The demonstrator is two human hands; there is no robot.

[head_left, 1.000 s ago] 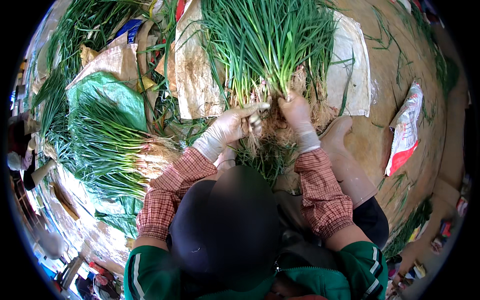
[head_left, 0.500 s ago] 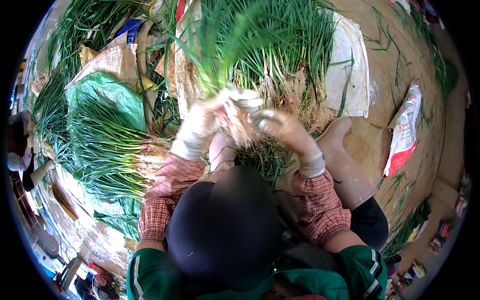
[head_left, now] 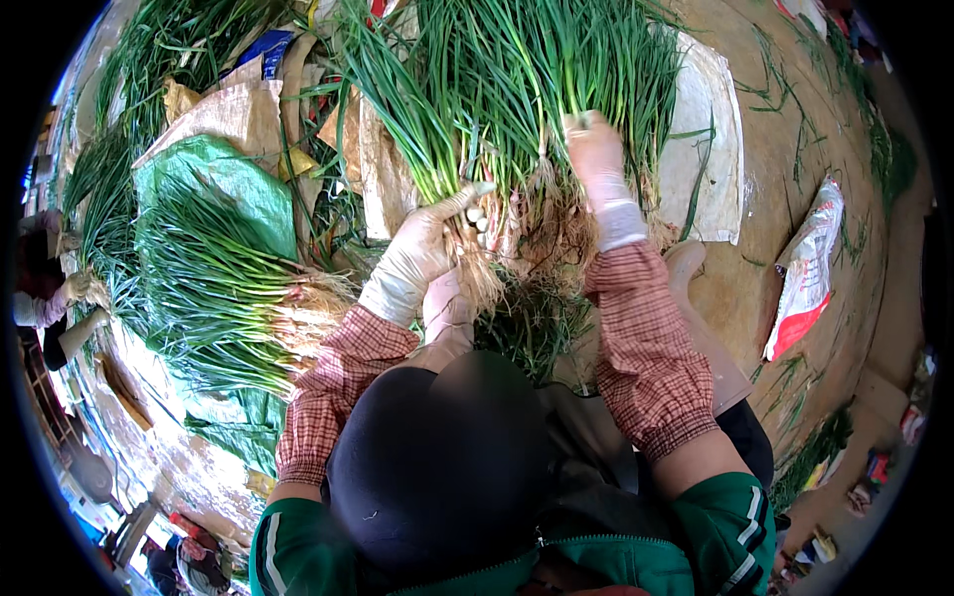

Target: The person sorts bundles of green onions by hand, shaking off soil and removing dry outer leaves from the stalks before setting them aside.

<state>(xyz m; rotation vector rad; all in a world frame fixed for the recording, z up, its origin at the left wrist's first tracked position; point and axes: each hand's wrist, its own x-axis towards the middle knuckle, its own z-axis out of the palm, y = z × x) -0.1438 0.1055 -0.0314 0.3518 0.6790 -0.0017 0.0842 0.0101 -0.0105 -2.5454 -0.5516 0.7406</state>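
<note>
My left hand [head_left: 421, 242], in a pale glove, is closed around a bunch of spring onions [head_left: 478, 275]. Their pale roots hang below the fist and the green leaves point away from me. To the right, my gloved right hand [head_left: 596, 157] reaches into a large heap of spring onions [head_left: 517, 74], fingers curled on stalks just above the roots. Its fingertips are partly hidden among the leaves. On the left, a second pile of spring onions [head_left: 224, 288] lies with its roots toward me.
A green plastic sheet [head_left: 263, 204] lies under the left pile. White sacking [head_left: 711, 149] sticks out right of the heap. My boot [head_left: 449, 313] stands below my left hand. Leaf scraps [head_left: 537, 323] lie between my legs; a red-and-white bag [head_left: 807, 268] rests at right.
My right hand has moved away from the left, forward and right onto the heap. The bunch in my left hand has stopped its blurred motion and is held still, slightly lower.
</note>
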